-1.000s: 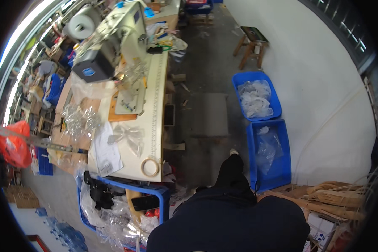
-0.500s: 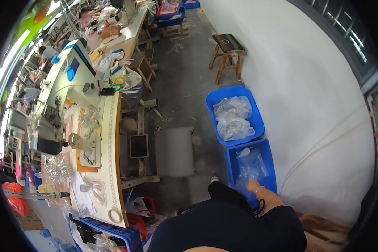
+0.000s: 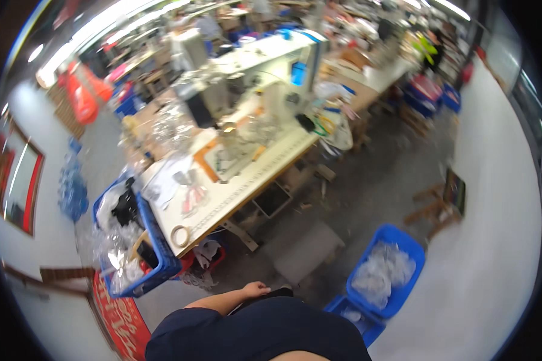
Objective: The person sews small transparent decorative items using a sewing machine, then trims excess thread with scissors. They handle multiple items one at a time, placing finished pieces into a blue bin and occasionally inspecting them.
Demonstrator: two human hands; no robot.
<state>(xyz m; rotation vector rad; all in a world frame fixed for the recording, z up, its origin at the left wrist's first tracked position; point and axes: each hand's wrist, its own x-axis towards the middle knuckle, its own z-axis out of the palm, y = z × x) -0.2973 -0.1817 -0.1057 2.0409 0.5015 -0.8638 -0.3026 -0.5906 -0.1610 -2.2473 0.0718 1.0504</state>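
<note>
My left hand (image 3: 256, 290) hangs in front of my body at the lower middle, over the floor and apart from the table. Its fingers are small and blurred, so their closure is unclear; no object shows in it. My right hand is out of view. At the lower right, a blue bin (image 3: 417, 272) holds crumpled clear plastic bags (image 3: 382, 274). A second blue bin (image 3: 374, 334) is partly hidden by my body, with a little clear plastic inside. The sewing table (image 3: 247, 207) stands ahead to the left, with a white sewing machine (image 3: 274, 111) on it.
A roll of tape (image 3: 180, 236) lies at the table's near corner. Beside it stands a blue crate (image 3: 156, 274) full of plastic and black material. A wooden stool (image 3: 435, 204) is by the white wall (image 3: 494, 198). A grey padded seat (image 3: 304, 249) sits below the table.
My view has swung left, so table and bins appear shifted right. My right hand, earlier in the nearer blue bin at the clear plastic, has left view. My left hand has come into view.
</note>
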